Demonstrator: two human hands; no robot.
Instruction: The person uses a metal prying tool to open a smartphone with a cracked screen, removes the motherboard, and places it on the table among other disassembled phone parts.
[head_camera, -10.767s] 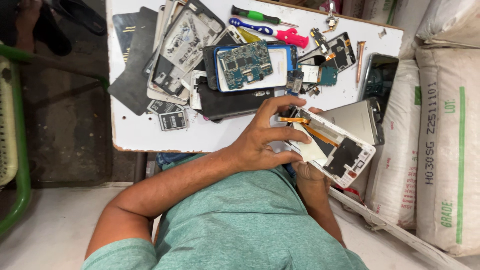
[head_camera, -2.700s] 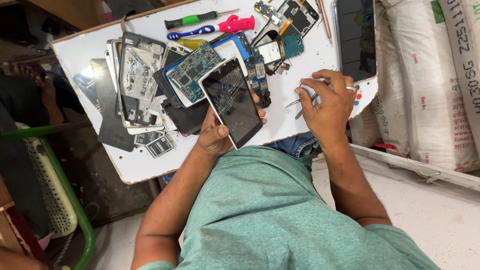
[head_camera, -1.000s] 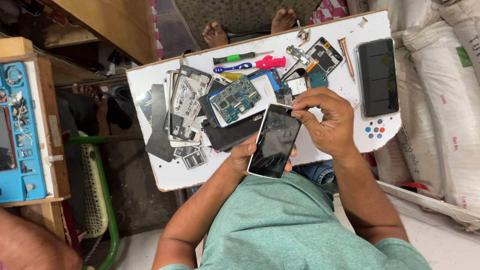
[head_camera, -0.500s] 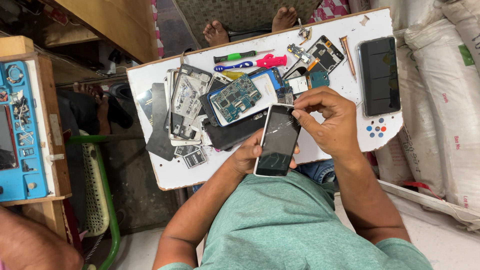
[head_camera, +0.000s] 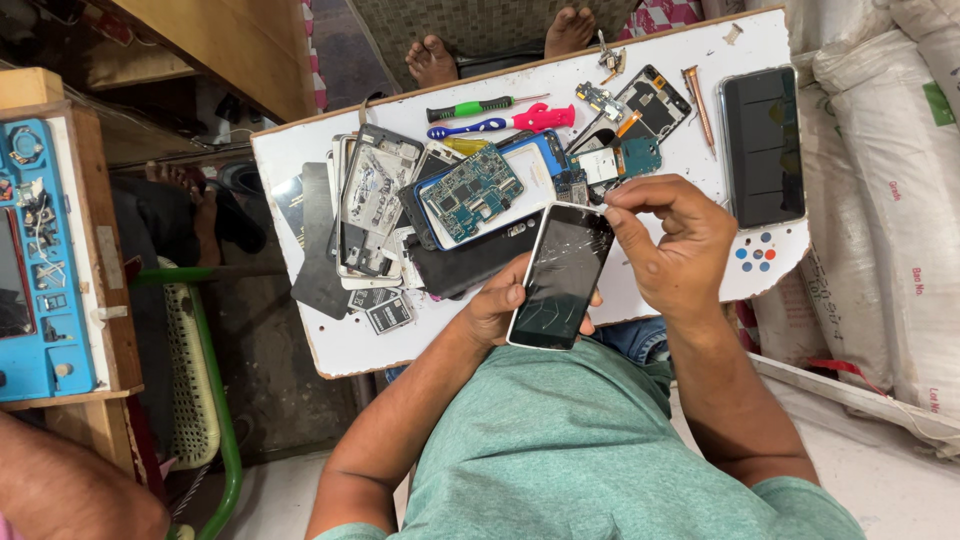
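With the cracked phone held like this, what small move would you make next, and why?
Probably work the right hand fingertips along the top edge of the cracked phone to lift it: they pinch that corner while the left hand grips it from below.

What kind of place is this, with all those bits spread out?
Most likely a small phone repair stall. The white board carries a bare circuit board, phone frames and screwdrivers, while the left hand holds a cracked phone that the right hand works at.
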